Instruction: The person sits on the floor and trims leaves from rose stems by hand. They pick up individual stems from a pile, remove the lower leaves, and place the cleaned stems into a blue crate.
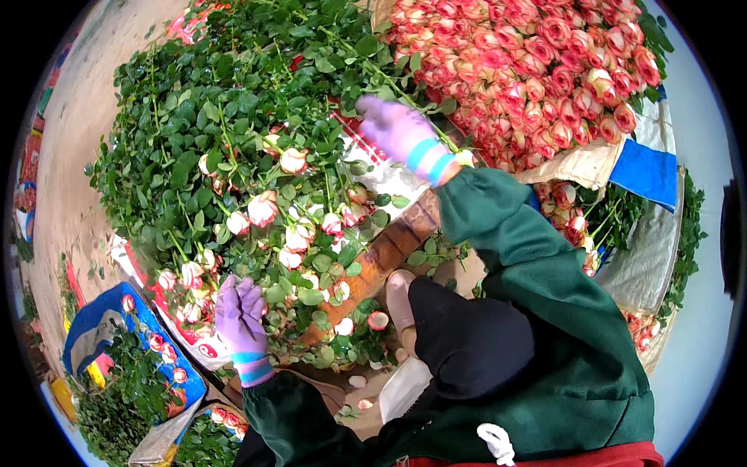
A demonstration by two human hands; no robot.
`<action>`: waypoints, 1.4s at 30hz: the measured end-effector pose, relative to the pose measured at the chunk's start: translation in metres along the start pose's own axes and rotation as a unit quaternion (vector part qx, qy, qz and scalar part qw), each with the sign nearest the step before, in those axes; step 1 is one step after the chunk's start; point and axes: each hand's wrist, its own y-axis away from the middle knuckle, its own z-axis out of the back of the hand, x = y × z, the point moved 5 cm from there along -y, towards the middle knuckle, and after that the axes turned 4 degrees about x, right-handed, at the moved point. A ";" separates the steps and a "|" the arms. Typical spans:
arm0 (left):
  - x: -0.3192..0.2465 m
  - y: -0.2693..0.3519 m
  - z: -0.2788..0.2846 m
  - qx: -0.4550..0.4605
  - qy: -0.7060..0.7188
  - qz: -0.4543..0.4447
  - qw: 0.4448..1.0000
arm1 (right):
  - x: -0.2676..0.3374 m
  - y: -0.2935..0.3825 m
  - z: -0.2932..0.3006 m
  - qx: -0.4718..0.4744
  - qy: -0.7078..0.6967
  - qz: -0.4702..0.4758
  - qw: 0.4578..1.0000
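A large heap of leafy cut roses (175, 140) covers the surface before me, several pale pink-edged blooms (262, 208) lying towards me. My left hand (240, 315), in a lilac knit glove with a blue-striped cuff, has its fingers curled at the near edge of these blooms; whether it grips a stem cannot be told. My right hand (397, 131), gloved alike and blurred, is over the far right part of the heap beside a long green rose stem (385, 79). Its fingers are too blurred to show a hold.
Densely packed red-and-cream roses (525, 76) stand at the upper right in pale wrapping. A wooden beam (373, 257) borders the heap. Blue-edged containers of roses (192, 373) stand lower left. Loose petals (357, 381) and leaves lie on the ground near my feet.
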 end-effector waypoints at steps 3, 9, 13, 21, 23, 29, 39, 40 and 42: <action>-0.010 -0.019 -0.024 0.002 -0.050 -0.011 0.999 | -0.009 -0.002 -0.078 0.042 0.052 -0.073 0.995; -0.031 -0.102 -0.029 -0.023 -0.131 -0.068 0.989 | 0.060 -0.032 -0.105 -0.130 -0.019 0.169 0.977; -0.030 -0.164 -0.073 -0.003 -0.302 -0.117 0.946 | 0.070 -0.085 -0.131 -0.018 -0.062 0.131 0.989; -0.021 -0.197 -0.113 -0.084 -0.439 0.007 0.895 | 0.062 -0.119 -0.167 0.171 0.024 -0.017 0.985; -0.042 -0.206 -0.081 -0.099 -0.260 0.014 0.960 | 0.084 -0.117 -0.164 0.220 0.036 0.018 0.975; -0.191 -0.099 -0.063 0.331 0.034 -0.089 0.939 | 0.130 -0.111 -0.121 0.046 -0.019 0.493 0.869; -0.110 0.064 0.004 0.120 0.108 -0.039 0.986 | 0.244 -0.045 -0.068 0.086 -0.070 0.552 0.826; -0.101 0.074 -0.004 0.127 0.060 -0.021 0.990 | 0.254 -0.027 -0.041 0.037 -0.029 0.584 0.810; -0.094 0.081 -0.014 0.200 0.036 -0.009 0.979 | 0.256 -0.010 -0.043 0.085 0.020 0.572 0.815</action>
